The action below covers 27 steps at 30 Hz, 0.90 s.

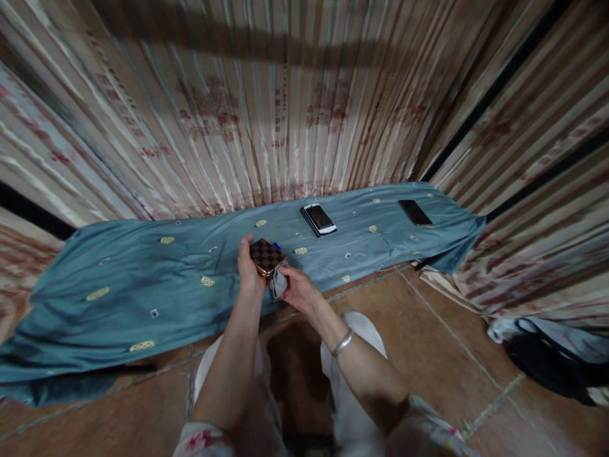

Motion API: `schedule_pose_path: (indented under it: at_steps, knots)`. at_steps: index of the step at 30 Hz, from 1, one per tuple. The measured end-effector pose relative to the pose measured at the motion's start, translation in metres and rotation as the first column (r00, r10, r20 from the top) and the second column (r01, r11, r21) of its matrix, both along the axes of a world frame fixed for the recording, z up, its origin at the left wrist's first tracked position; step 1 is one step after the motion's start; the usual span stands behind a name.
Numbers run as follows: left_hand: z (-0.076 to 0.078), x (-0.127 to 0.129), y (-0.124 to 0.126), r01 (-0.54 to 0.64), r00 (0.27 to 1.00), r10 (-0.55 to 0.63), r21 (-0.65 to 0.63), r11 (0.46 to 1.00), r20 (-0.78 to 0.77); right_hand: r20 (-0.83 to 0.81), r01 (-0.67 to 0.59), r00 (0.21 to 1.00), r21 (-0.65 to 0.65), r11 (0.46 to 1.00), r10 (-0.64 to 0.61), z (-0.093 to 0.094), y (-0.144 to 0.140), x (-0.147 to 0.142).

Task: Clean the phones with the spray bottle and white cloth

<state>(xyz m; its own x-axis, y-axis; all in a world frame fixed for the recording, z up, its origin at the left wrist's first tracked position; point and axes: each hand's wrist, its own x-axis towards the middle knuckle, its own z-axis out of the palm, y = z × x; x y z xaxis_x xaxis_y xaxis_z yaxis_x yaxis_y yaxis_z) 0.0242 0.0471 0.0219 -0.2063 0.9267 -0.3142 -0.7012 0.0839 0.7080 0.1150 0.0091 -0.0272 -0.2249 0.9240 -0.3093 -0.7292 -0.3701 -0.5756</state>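
In the head view, my left hand [248, 270] is closed around the edge of a small square brown-checkered case [267, 256] with a shiny metallic rim. My right hand [299, 289] pinches a small grey cloth [278, 283] against the near right corner of the case. Part of a dark flat edge shows beside the cloth, and I cannot tell what it belongs to. A bit of something blue [276, 246] peeks out behind the case. Both hands are above the near part of the teal patterned cloth [181, 304].
A white-framed phone [318, 219] lies on a dark flat item at the middle of the teal cloth. Farther right lies a dark phone [415, 212]. Pleated curtains [266, 127] hang behind and at both sides. Dark clothing [547, 362] lies at the right on the tiled floor [423, 330].
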Motion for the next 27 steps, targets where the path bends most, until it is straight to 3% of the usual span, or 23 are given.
schedule_pose_path:
  at_steps: [7,12,14,16,18,21,23,25,27]
  knots:
    - [-0.004,-0.011,0.004,-0.002,1.000,0.002,-0.028,1.000,-0.006,-0.008,-0.002,1.000,0.002,1.000,0.002,0.004,-0.002,-0.009]
    - [-0.014,-0.018,0.004,-0.045,0.996,0.044,-0.003,0.999,-0.073,0.162,-0.090,0.984,0.113,0.989,0.071,0.008,-0.007,-0.014]
    - [-0.016,-0.020,0.002,-0.044,0.998,0.041,-0.049,0.998,-0.055,0.289,-0.145,0.953,0.155,0.977,0.096,0.010,-0.009,-0.011]
    - [-0.015,-0.024,-0.001,-0.016,1.000,0.016,-0.115,0.993,-0.006,0.458,-0.228,0.882,0.210,0.951,0.111,0.012,-0.010,-0.002]
    - [-0.013,-0.027,-0.004,0.011,0.999,-0.006,-0.155,0.988,0.031,0.647,-0.325,0.756,0.236,0.916,0.101,0.014,-0.011,0.010]
    - [-0.011,-0.027,-0.010,0.035,0.998,-0.024,-0.197,0.980,0.058,0.877,-0.351,0.473,0.272,0.896,-0.081,0.020,-0.013,0.029]
    - [-0.012,-0.022,-0.013,0.064,0.997,-0.051,-0.221,0.973,0.064,0.912,-0.294,0.347,0.327,0.898,-0.218,0.024,-0.017,0.038]
    - [-0.014,-0.012,-0.017,0.107,0.994,-0.098,-0.228,0.968,0.050,0.908,-0.270,0.321,0.359,0.893,-0.268,0.028,-0.021,0.043]
    - [-0.015,0.000,-0.019,0.136,0.991,-0.134,-0.186,0.973,0.022,0.900,-0.296,0.344,0.373,0.879,-0.266,0.031,-0.025,0.046]
